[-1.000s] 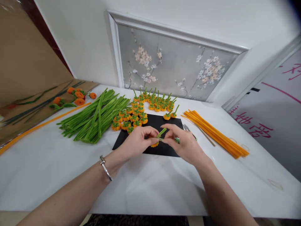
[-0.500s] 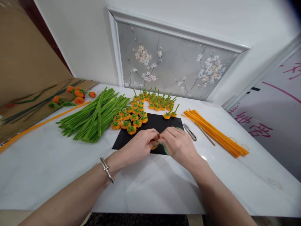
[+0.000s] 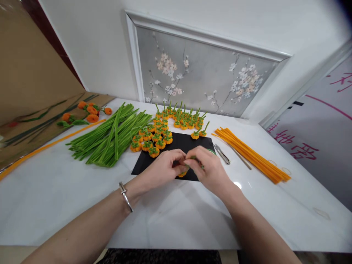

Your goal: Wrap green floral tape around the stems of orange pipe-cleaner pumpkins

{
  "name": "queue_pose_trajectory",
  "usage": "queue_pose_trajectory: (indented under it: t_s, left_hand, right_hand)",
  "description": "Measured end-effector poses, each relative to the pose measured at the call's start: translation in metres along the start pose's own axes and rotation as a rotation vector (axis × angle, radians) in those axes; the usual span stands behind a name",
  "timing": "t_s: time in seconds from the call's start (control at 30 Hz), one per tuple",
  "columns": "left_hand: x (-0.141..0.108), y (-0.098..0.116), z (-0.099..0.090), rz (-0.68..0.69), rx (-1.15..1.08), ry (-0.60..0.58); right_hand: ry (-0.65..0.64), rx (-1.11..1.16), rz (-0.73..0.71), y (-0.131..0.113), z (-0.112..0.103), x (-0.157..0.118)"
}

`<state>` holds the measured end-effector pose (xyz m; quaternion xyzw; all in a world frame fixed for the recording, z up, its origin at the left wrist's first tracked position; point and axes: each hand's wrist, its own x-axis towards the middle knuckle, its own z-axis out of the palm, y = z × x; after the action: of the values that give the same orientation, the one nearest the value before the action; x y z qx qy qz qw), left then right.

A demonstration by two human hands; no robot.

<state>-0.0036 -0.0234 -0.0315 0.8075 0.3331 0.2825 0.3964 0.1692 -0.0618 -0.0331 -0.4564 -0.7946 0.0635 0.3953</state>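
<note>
My left hand (image 3: 167, 165) is closed over the black mat (image 3: 180, 142), its fingertips pinched just above a small orange chenille pumpkin (image 3: 182, 173) with a green top. Fingers mostly hide its stem. Close against it, my right hand (image 3: 210, 168) is closed too, with a thin green strip (image 3: 202, 167) showing between its curled fingers. What kind of strip it is, I cannot tell. Behind the right hand the edge of a green round thing (image 3: 211, 151) peeks out, mostly covered. Several finished orange pumpkins (image 3: 156, 136) with green tops stand at the mat's left and back.
Green chenille stems (image 3: 110, 135) lie in a heap at left, orange ones (image 3: 253, 156) in a bundle at right. A pair of metal snips (image 3: 222, 154) lies beside the mat. Orange flowers (image 3: 92, 110) rest at back left. A framed floral panel (image 3: 203, 69) backs the table.
My right hand has turned and its fingers have curled, showing a green strip between them. The pale green film under that hand is out of sight. My left hand has barely moved.
</note>
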Motion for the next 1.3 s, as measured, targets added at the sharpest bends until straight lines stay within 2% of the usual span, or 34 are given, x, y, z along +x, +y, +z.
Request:
queue_pose_trajectory:
  t_s: [0.1, 0.23, 0.37, 0.5, 0.67, 0.8, 0.93, 1.07, 1.3]
  left_hand:
    - [0.001, 0.006, -0.003, -0.019, -0.139, 0.022]
    - [0.001, 0.014, -0.006, -0.024, -0.251, -0.013]
    - [0.001, 0.016, -0.005, -0.064, -0.303, -0.061]
    - [-0.001, 0.015, -0.006, -0.118, -0.307, -0.102]
    - [-0.003, 0.017, -0.010, -0.113, -0.374, -0.183]
    - [-0.004, 0.018, -0.010, -0.146, -0.522, -0.193]
    - [-0.001, 0.017, -0.006, -0.130, -0.469, -0.094]
    - [0.001, 0.015, -0.004, -0.227, -0.486, -0.024]
    - [-0.002, 0.022, -0.007, -0.260, -0.551, -0.010]
  right_hand:
    - [-0.009, 0.277, 0.163, 0.000, -0.006, 0.001]
    - [-0.152, 0.464, 0.244, 0.007, -0.006, 0.000]
    - [-0.156, 0.611, 0.346, 0.014, -0.002, -0.001]
    - [-0.136, 0.562, 0.353, 0.015, -0.003, 0.000]
    - [-0.155, 0.683, 0.306, 0.012, -0.008, 0.001]
    - [-0.085, 0.600, 0.272, 0.006, -0.011, 0.001]
    - [-0.009, 0.379, 0.164, 0.001, -0.011, 0.002]
    - [0.069, 0.243, 0.123, -0.001, -0.008, 0.002]
    - [0.082, 0.179, 0.106, -0.003, -0.009, 0.002]
